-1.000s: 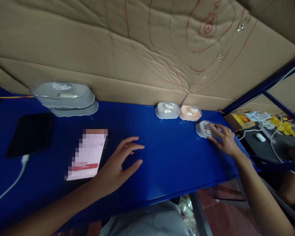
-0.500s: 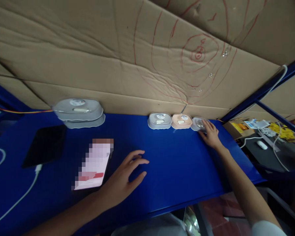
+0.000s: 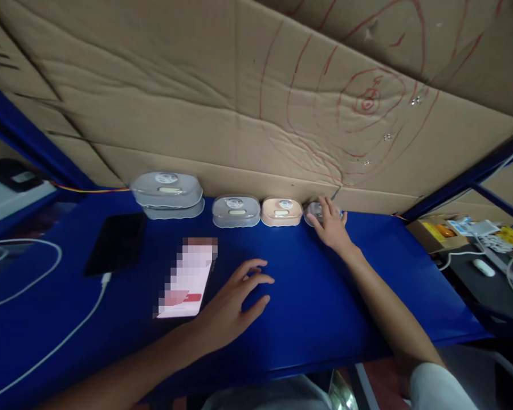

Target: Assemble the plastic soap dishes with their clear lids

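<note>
My right hand (image 3: 333,226) rests over a small grey case with a clear lid (image 3: 310,213), thumb at its near side and fingers over its top, hiding much of it. This case is the right end of a row along the cardboard wall. Left of it, close by, stand a peach case (image 3: 281,214) and another grey case (image 3: 236,213), each with a round label under the clear lid. A stack of larger grey cases (image 3: 167,196) sits just left of the row. My left hand (image 3: 237,299) hovers open and empty, fingers apart, right of a phone (image 3: 187,279).
The blue tabletop (image 3: 299,319) runs up to a cardboard wall (image 3: 175,102) with red drawn rings. At left lie a dark tablet (image 3: 117,242) and its white cable (image 3: 79,319). Beyond the blue frame at right are an open box (image 3: 434,236) and a white mouse (image 3: 483,267).
My right hand and the row of three small cases have slid left along the wall, nearly closing the gap to the larger stack. The view has turned left. My left hand stays beside the phone.
</note>
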Motion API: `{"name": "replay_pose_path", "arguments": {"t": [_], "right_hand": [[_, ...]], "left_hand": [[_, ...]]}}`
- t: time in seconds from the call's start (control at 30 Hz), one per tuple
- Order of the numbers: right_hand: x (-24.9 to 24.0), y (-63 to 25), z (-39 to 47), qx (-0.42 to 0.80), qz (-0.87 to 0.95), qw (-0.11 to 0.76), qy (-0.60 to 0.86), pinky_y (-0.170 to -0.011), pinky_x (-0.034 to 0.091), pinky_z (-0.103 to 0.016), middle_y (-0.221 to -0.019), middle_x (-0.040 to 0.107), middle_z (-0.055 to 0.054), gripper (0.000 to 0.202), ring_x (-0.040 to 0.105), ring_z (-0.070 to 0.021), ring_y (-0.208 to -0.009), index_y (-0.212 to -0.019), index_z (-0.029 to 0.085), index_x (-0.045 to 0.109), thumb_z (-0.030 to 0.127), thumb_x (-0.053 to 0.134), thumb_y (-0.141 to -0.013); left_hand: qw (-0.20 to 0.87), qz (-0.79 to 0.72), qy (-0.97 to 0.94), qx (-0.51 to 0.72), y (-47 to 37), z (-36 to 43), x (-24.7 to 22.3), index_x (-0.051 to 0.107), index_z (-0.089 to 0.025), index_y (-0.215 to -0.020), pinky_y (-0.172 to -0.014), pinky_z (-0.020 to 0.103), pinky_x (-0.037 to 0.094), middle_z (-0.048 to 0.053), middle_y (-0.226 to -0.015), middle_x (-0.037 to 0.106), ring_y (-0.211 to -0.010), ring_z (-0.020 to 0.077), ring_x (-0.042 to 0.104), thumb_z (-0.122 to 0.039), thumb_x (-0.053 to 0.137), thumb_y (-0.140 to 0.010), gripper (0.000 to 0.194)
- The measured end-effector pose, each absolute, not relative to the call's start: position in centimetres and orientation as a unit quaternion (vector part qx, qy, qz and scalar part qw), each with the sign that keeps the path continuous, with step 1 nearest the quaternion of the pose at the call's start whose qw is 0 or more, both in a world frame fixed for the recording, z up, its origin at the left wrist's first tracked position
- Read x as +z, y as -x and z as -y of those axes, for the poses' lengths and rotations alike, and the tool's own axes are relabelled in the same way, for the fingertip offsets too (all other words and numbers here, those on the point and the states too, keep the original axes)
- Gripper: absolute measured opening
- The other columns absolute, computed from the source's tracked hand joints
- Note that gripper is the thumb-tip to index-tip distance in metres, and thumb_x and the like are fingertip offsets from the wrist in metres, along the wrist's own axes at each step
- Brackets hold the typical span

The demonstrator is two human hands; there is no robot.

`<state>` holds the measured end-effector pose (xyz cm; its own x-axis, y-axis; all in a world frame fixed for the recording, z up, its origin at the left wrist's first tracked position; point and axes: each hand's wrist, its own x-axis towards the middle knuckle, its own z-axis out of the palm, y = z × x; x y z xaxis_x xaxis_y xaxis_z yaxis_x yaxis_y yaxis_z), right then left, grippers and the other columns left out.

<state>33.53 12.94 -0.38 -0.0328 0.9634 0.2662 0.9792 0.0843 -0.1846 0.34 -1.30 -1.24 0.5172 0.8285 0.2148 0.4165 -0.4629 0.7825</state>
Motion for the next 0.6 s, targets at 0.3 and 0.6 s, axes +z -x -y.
{"name": "replay_pose_path", "arguments": {"t": [0.3, 0.6], "right_hand": [[-1.2, -31.6, -12.5, -0.109, 0.764, 0.155, 0.617, -0.124, 0.018, -0.079, -0.175, 0.034, -0.019, 0.065, 0.030, -0.0404, -0.162, -0.165, 0.023, 0.038, 0.058, 0.035, -0.110], [-3.0, -33.4, -13.8, -0.099, 0.752, 0.176, 0.628, -0.126, 0.022, -0.074, -0.169, 0.041, -0.025, 0.076, 0.034, -0.0451, -0.159, -0.167, 0.017, 0.033, 0.061, 0.045, -0.106]], "left_hand": [[0.341, -0.380, -0.812, 0.283, -0.4, 1.7, -1.6, 0.066, -0.031, -0.129, -0.115, 0.044, 0.057, 0.009, -0.155, 0.053, -0.138, 0.0270, 0.063, -0.022, 0.059, -0.104, 0.028], [0.281, -0.403, -0.809, 0.323, 0.1, 0.8, -0.5, 0.065, -0.031, -0.133, -0.114, 0.047, 0.058, 0.010, -0.157, 0.051, -0.133, 0.0267, 0.065, -0.027, 0.057, -0.107, 0.027]]}}
